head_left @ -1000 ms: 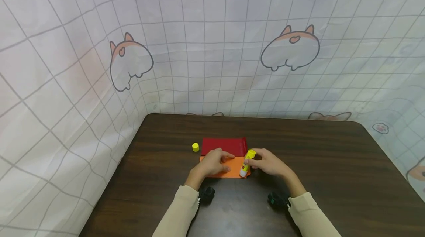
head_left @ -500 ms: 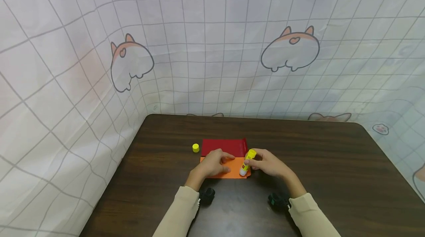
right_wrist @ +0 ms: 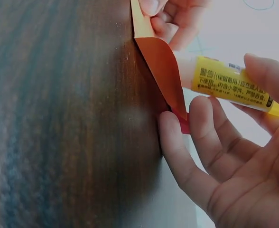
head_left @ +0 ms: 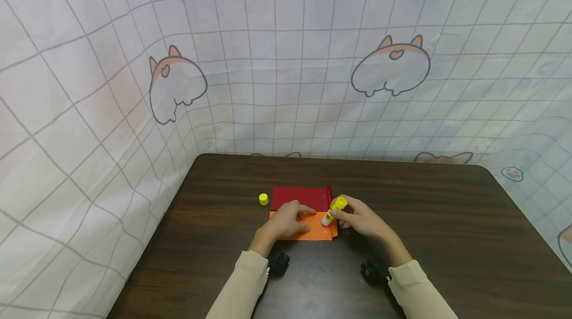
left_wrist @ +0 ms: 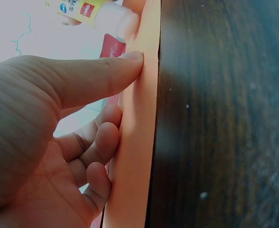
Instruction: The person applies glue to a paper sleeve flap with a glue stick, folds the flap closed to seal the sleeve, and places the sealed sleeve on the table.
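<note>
At frame centre, a yellow glue stick (head_left: 333, 210) is being gripped by the right hand (head_left: 359, 218), tilted, tip lower-left on orange paper (head_left: 313, 229) being pressed flat by the left hand (head_left: 288, 218).

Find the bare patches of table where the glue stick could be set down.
Bare table lies right of the right hand, behind the red paper, and left of the yellow cap. It is crowded around the orange paper.
</note>
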Demonstrator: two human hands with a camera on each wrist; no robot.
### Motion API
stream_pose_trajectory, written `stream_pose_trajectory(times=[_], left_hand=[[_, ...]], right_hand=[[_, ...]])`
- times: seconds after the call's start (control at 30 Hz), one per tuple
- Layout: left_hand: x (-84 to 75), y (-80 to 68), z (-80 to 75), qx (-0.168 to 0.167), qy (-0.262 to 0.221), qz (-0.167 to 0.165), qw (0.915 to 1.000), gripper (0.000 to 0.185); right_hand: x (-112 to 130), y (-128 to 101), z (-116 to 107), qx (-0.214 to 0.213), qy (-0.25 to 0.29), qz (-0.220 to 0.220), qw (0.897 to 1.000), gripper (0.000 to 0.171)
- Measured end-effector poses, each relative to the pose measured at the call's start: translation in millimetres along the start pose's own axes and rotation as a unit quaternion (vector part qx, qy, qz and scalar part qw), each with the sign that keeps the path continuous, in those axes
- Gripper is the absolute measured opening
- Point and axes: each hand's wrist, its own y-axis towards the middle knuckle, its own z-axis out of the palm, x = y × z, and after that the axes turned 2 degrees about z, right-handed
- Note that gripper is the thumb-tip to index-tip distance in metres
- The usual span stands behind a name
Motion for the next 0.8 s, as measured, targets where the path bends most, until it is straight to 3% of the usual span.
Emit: stream_pose_trajectory(times=[0.8], left_hand=[[-1.5, -1.2, -0.2, -0.001, -0.004, -0.002, 1.0, 0.044]], right_hand=[[-5.0, 3.2, 1.1, -0.01, 0.019, -0.003, 1.0, 0.045]])
